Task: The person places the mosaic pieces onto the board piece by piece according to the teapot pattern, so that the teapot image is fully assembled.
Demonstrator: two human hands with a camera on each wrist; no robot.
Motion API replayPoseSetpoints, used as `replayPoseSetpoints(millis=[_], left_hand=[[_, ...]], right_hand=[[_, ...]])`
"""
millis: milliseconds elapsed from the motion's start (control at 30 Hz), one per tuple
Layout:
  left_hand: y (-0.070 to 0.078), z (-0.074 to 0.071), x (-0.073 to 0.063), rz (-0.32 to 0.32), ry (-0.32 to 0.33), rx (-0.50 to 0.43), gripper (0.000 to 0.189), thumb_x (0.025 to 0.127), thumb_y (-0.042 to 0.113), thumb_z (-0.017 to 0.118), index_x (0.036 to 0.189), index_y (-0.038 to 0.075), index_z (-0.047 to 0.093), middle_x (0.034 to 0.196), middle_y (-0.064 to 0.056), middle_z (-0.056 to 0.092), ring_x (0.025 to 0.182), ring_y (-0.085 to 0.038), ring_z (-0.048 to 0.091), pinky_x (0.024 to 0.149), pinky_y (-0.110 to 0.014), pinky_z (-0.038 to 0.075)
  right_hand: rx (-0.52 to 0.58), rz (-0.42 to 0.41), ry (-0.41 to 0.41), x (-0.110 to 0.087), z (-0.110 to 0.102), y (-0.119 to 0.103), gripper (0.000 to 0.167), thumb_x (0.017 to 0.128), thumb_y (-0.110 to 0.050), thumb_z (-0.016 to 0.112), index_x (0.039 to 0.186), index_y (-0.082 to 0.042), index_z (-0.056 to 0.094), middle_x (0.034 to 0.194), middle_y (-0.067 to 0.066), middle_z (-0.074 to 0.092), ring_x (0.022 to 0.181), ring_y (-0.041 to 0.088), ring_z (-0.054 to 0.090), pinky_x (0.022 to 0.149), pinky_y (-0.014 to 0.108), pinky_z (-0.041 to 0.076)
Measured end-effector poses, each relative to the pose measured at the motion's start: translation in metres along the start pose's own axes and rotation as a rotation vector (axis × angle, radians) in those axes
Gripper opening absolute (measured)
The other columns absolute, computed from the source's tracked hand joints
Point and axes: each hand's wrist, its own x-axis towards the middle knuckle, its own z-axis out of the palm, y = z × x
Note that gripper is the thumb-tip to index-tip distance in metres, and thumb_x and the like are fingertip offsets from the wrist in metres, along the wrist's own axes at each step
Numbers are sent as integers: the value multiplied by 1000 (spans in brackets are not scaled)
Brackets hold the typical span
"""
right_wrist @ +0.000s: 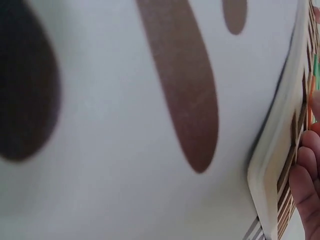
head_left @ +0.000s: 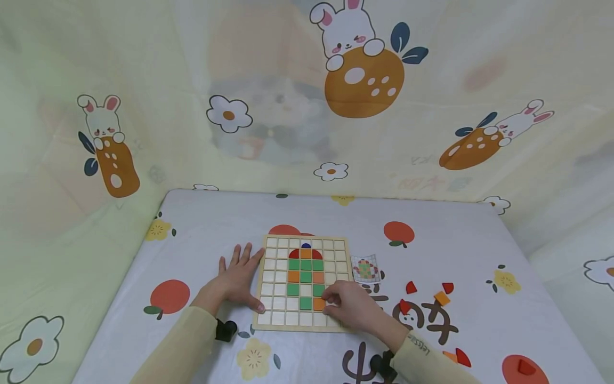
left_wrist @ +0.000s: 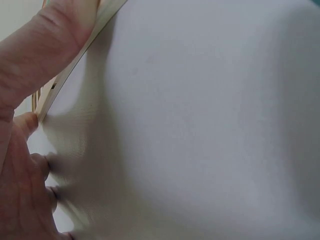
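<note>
A wooden grid board (head_left: 273, 326) lies on the table, partly filled with green, orange, red and blue tiles. My left hand (head_left: 237, 280) is spread beside its left edge. In the left wrist view its thumb (left_wrist: 50, 42) lies along the board's rim, and the other fingers spread over the cloth. With thumb and forefinger, my right hand (head_left: 352, 306) pinches an orange square tile (head_left: 318, 304) low on the grid, right of a green square tile (head_left: 305, 303). The right wrist view catches only a few curled fingers (right_wrist: 306, 182) over the board's edge.
A small pattern card (head_left: 366, 269) lies against the board's right side. Loose red quarter-round pieces (head_left: 411, 287) and an orange square (head_left: 442, 298) are scattered to the right, with more pieces (head_left: 462, 357) near the right sleeve. A printed curtain (head_left: 278, 53) hangs behind the table.
</note>
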Motion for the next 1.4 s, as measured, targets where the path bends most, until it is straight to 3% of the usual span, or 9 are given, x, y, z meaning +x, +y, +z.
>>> replayPoseSetpoints(millis=[200, 567, 900, 1067, 1200, 1267, 1400], left_hand=[[-1, 1, 0, -1, -7, -6, 138, 59, 48, 97, 165, 16, 16, 172, -20, 0, 158, -47, -8, 118, -77, -3], [-1, 2, 1, -4, -5, 5, 137, 60, 49, 97, 165, 16, 16, 172, -20, 0, 158, -47, -8, 118, -78, -2], [2, -2, -1, -10, -7, -2, 136, 60, 47, 97, 165, 16, 16, 173, -20, 1, 158, -47, -7, 118, -77, -2], [2, -3, 0, -8, -9, 0, 136, 61, 47, 97, 165, 16, 16, 173, -20, 1, 158, -47, -8, 119, -77, -3], [2, -2, 1, -11, -8, -1, 136, 61, 48, 97, 165, 17, 16, 173, -19, 0, 158, -46, -8, 119, -77, -2], [1, -2, 1, -13, -7, -1, 136, 61, 47, 97, 165, 17, 16, 173, -19, 0, 158, -46, -8, 118, -77, -2], [1, 0, 1, -14, -8, -1, 136, 61, 47, 97, 165, 17, 16, 173, -19, 0, 158, -46, -9, 118, -77, -2]], right_hand=[[89, 63, -6, -4, -6, 4, 19, 87, -18, 82, 105, -12, 78, 93, -6, 70, 82, 9, 58, 72, 23, 51], [155, 163, 114, -40, -43, 27, 26, 87, -14, 81, 112, -10, 76, 99, -3, 72, 86, 9, 64, 74, 17, 55], [109, 246, 255, -87, -79, 83, 31, 91, -11, 77, 120, -1, 72, 105, 9, 74, 85, 13, 66, 74, 18, 58], [92, 288, 342, -111, -94, 125, 33, 95, -12, 73, 124, 3, 69, 109, 15, 75, 83, -4, 62, 72, 12, 55], [55, 350, 352, -124, -104, 154, 35, 98, -12, 69, 129, 4, 66, 116, 21, 73, 83, -14, 56, 72, 7, 52], [30, 385, 339, -128, -107, 166, 36, 98, -10, 68, 131, 4, 64, 120, 24, 71, 88, -5, 61, 72, 5, 50], [0, 434, 305, -131, -110, 183, 37, 98, -5, 66, 132, 6, 63, 123, 28, 68, 100, 25, 66, 70, 6, 49]])
